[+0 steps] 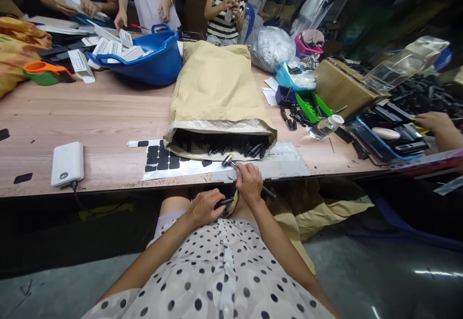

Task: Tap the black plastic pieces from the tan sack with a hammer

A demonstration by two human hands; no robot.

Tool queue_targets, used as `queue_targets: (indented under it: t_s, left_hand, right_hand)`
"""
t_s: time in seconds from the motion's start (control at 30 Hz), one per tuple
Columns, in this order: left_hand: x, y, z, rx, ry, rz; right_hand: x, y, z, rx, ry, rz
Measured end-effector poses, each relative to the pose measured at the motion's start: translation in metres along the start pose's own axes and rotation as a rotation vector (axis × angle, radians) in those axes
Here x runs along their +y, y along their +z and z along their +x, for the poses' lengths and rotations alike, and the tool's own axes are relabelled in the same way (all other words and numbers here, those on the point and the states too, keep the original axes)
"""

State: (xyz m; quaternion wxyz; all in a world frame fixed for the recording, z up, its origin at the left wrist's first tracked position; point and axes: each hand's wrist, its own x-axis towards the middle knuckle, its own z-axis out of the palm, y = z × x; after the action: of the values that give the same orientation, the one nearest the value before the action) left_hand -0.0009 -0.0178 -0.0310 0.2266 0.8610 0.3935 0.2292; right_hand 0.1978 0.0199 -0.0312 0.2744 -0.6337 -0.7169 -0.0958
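My right hand (249, 182) is closed around a small hammer (227, 159); its metal head with a yellowish end is over the table edge and the dark handle end points down to the right. My left hand (207, 206), low over my lap, grips a black elongated part (224, 203), partly hidden by the fingers. Just beyond the hammer lies a tan paper sack (217, 85), its mouth facing me, with several black parts (255, 150) inside. A sheet of black stickers (162, 159) is partly under the sack.
A white power bank (67, 164) with a cable lies left. Behind stand a blue basin (155, 56) with white boxes and people working. On the right are a green tray (314, 107), a clear bottle (325, 127) and a blue-rimmed bin (372, 138) near another person's hand (434, 122).
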Motion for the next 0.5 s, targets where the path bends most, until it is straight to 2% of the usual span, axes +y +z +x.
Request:
queue_targets:
  t_s: [0.13,0.27,0.37,0.47,0.5]
  left_hand:
    - [-0.004,0.02,-0.005,-0.037,-0.03,0.071]
    - [-0.002,0.015,0.004,0.036,0.017,0.011]
    - [-0.003,0.0,0.025,0.199,-0.037,-0.022]
    - [-0.02,-0.014,0.059,0.423,-0.255,0.04]
    - [-0.028,-0.018,0.07,0.459,-0.323,0.068]
  right_hand:
    - [-0.001,0.0,0.001,0.007,-0.022,0.0]
    - [-0.002,0.0,0.002,0.026,-0.03,-0.009]
    - [-0.002,0.001,0.002,0.023,-0.023,-0.004]
    - [-0.002,0.002,0.001,0.01,-0.012,0.007]
    - [-0.001,0.003,0.001,0.008,-0.01,0.01]
